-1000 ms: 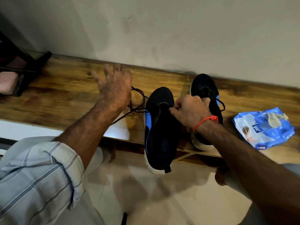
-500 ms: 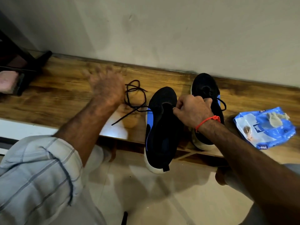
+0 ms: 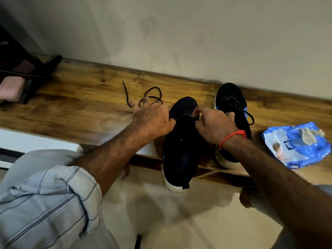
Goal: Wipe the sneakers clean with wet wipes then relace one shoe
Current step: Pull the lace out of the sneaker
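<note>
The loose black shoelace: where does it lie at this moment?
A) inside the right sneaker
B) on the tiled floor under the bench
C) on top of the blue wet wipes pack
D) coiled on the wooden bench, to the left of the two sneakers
D: the loose black shoelace lies in loops on the wooden bench, left of the near sneaker.
</note>
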A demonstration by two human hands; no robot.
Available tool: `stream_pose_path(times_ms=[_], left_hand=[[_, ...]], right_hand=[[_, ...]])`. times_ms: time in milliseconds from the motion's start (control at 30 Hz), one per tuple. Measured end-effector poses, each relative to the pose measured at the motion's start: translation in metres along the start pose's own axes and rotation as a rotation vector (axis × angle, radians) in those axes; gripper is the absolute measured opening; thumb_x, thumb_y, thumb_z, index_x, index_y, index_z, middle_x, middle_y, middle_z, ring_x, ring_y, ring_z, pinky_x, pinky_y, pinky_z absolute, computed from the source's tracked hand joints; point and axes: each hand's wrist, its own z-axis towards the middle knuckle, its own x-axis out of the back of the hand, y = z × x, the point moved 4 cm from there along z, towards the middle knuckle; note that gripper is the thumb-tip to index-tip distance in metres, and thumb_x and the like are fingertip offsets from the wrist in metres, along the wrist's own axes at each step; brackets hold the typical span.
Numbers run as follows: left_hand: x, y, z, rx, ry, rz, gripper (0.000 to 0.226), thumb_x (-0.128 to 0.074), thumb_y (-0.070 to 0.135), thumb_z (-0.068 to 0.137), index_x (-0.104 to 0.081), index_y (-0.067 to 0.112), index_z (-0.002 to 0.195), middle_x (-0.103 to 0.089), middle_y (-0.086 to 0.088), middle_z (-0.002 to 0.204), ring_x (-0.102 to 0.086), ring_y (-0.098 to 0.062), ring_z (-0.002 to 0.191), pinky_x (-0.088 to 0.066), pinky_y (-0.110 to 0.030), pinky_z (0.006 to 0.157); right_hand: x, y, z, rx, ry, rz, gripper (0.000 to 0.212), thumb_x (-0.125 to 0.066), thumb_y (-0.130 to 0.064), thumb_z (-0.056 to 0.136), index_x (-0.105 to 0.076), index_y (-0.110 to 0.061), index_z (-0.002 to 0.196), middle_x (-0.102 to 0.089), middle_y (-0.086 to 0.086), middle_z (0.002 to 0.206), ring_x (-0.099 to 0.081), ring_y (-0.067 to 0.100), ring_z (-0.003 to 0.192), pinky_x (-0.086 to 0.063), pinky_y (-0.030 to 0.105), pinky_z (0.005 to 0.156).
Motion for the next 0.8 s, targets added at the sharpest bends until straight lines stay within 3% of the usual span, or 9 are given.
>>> stream_pose_path(times_ms=[100,200,300,400,500,567,633,700,800], left_hand=[[-0.003,-0.002,0.001,-0.008,-0.112,-0.083,0.033,-0.046,0.047,0.101,-0.066,0.021,0.105,-0.051,-0.005,0.142,-0.024,-0.035,0.146,-0.011,-0.072,0.111],[-0.009,0.009,0.001,-0.105,-0.084,-0.127,0.029,-0.042,0.042,0.103,-0.067,0.025,0.107,-0.045,0.002,0.146,-0.028,-0.030,0.139,-0.018,-0.070,0.108],[-0.012,0.013,0.000,-0.145,0.002,-0.097,0.030,-0.042,0.042,0.103,-0.066,0.030,0.117,-0.029,0.006,0.157,-0.022,-0.027,0.142,-0.021,-0.068,0.107],[-0.013,0.012,0.000,-0.151,0.012,-0.106,0.031,-0.041,0.042,0.104,-0.066,0.029,0.116,-0.030,0.004,0.156,-0.023,-0.028,0.141,-0.021,-0.066,0.105],[-0.012,0.010,-0.001,-0.085,-0.040,-0.075,0.033,-0.041,0.042,0.103,-0.067,0.024,0.114,-0.042,0.000,0.148,-0.026,-0.032,0.140,-0.020,-0.069,0.107],[-0.009,0.008,-0.001,-0.045,-0.029,-0.029,0.031,-0.043,0.041,0.102,-0.067,0.023,0.108,-0.048,-0.001,0.139,-0.029,-0.033,0.137,-0.021,-0.070,0.106],[-0.008,0.006,-0.002,-0.039,-0.031,-0.024,0.029,-0.043,0.039,0.103,-0.066,0.022,0.107,-0.048,-0.002,0.139,-0.028,-0.035,0.139,-0.021,-0.071,0.107],[-0.008,0.007,-0.002,-0.065,-0.053,-0.035,0.031,-0.043,0.039,0.104,-0.066,0.022,0.116,-0.040,-0.004,0.151,-0.021,-0.036,0.145,-0.017,-0.073,0.110],[-0.009,0.009,-0.001,-0.101,-0.067,-0.039,0.032,-0.042,0.042,0.105,-0.064,0.028,0.123,-0.027,-0.003,0.161,-0.013,-0.035,0.149,-0.014,-0.073,0.111]], right_hand=[[-0.002,-0.003,-0.001,0.035,-0.053,-0.119,0.037,-0.051,-0.018,0.091,-0.050,-0.040,0.121,-0.045,-0.001,0.130,-0.041,0.031,0.121,-0.035,0.052,0.100],[-0.011,-0.014,0.000,0.097,-0.071,-0.222,0.045,-0.054,-0.018,0.091,-0.050,-0.038,0.131,-0.035,0.000,0.144,-0.031,0.033,0.129,-0.032,0.053,0.106],[-0.015,-0.021,0.000,0.136,0.008,-0.295,0.034,-0.058,-0.040,0.093,-0.056,-0.033,0.127,-0.036,-0.003,0.147,-0.029,0.031,0.133,-0.030,0.054,0.105],[-0.017,-0.024,0.001,0.158,0.029,-0.347,0.028,-0.059,-0.047,0.092,-0.062,-0.030,0.115,-0.042,-0.005,0.141,-0.033,0.029,0.131,-0.032,0.053,0.102],[-0.009,-0.016,0.008,0.052,0.087,0.001,0.013,-0.067,-0.035,0.090,-0.064,-0.022,0.087,-0.061,-0.005,0.114,-0.052,0.023,0.113,-0.045,0.044,0.094],[0.005,0.003,0.016,-0.174,0.149,0.378,0.011,-0.069,-0.021,0.089,-0.065,-0.014,0.081,-0.066,-0.001,0.089,-0.062,0.019,0.091,-0.052,0.035,0.079],[0.021,0.021,0.020,-0.281,0.242,0.468,0.008,-0.066,-0.013,0.089,-0.065,-0.015,0.081,-0.065,-0.001,0.081,-0.063,0.017,0.082,-0.050,0.029,0.073],[0.026,0.026,0.022,-0.241,0.256,0.462,0.012,-0.062,-0.010,0.089,-0.066,-0.022,0.090,-0.066,-0.002,0.089,-0.062,0.015,0.081,-0.049,0.024,0.074],[0.016,0.003,0.017,0.031,0.141,0.269,0.027,-0.068,-0.029,0.088,-0.062,-0.026,0.114,-0.057,-0.002,0.124,-0.051,0.020,0.118,-0.043,0.034,0.101]])
